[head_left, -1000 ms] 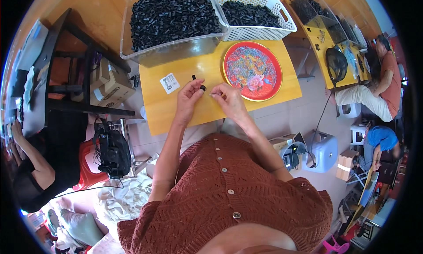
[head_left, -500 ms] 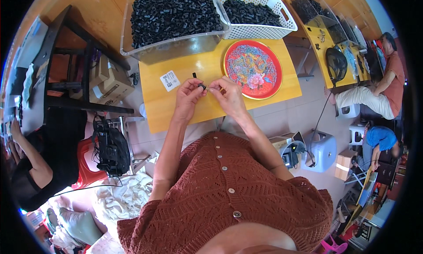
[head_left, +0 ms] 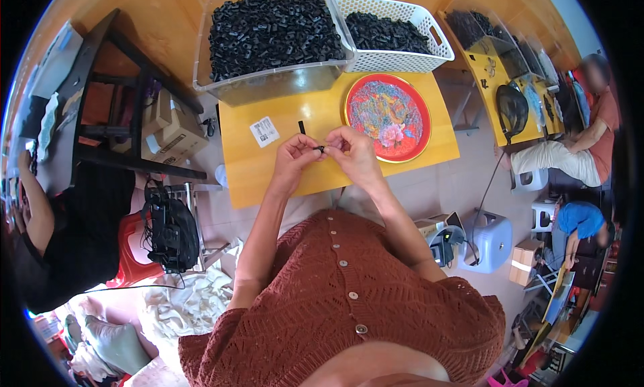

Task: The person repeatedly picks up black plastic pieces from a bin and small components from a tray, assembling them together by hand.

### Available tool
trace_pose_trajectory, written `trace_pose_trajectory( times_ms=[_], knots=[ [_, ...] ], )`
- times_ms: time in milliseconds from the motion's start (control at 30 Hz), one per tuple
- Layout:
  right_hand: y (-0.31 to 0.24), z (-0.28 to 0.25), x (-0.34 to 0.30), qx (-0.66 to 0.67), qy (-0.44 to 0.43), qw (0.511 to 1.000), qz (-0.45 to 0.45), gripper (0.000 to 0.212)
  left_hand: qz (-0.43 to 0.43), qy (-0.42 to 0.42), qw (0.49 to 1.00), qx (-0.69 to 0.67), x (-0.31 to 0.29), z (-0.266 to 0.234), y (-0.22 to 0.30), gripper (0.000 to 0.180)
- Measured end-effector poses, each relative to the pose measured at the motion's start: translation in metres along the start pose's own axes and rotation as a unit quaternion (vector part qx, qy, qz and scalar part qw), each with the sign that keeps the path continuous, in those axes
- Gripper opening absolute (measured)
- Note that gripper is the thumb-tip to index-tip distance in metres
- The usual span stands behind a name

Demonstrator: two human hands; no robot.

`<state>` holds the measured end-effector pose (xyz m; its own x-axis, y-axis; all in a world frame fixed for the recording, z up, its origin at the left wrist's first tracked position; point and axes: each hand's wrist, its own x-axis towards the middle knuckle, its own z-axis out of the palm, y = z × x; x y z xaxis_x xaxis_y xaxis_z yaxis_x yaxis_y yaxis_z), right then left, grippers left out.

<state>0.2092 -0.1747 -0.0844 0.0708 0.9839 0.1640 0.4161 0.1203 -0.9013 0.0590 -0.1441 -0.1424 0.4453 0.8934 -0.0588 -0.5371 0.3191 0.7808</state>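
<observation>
My left hand [head_left: 292, 161] pinches a small black plastic part [head_left: 321, 149] between thumb and fingertips, above the near half of the yellow table [head_left: 251, 179]. My right hand [head_left: 358, 161] meets it from the other side, its thumb and forefinger closed at the same part. Whether a tiny second piece is between the right fingertips is too small to tell. A short black strip [head_left: 302, 127] lies just beyond my left fingers. Right of my hands is a round red tray [head_left: 426, 129] with a flower print, covered in many tiny shiny pieces.
A clear plastic bin [head_left: 275, 82] and a white perforated basket [head_left: 402, 62], both heaped with black parts, stand at the table's back. A white label [head_left: 264, 132] lies on the left. A black-clad person [head_left: 87, 233] sits left; two people sit farther right. A blue stool [head_left: 488, 239] stands right.
My right fingertips have closed the small gap to my left hand and now meet at the black part. The view has shifted slightly, so the table sits lower in it.
</observation>
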Motion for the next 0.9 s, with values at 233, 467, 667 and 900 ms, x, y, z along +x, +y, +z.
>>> trace_pose_trajectory(
  times_ms=[233, 467, 667, 900],
  knots=[
    [0.013, -0.001, 0.005, 0.181, -0.062, 0.979, 0.076, 0.011, -0.014, -0.017, 0.997, 0.078, -0.002, 0.003, 0.008, 0.017],
    [-0.001, 0.001, 0.006, 0.028, -0.007, 1.000, 0.008, 0.007, 0.015, -0.014, 0.995, 0.093, 0.000, 0.001, 0.006, 0.017],
    [-0.015, -0.013, 0.025, -0.072, -0.013, 0.992, -0.099, 0.004, 0.024, 0.017, 0.998, 0.061, 0.005, -0.014, 0.003, 0.015],
    [-0.052, -0.049, 0.131, -0.178, 0.050, 0.968, -0.167, 0.009, 0.025, 0.018, 0.986, 0.162, 0.005, -0.025, -0.003, 0.016]
  ],
)
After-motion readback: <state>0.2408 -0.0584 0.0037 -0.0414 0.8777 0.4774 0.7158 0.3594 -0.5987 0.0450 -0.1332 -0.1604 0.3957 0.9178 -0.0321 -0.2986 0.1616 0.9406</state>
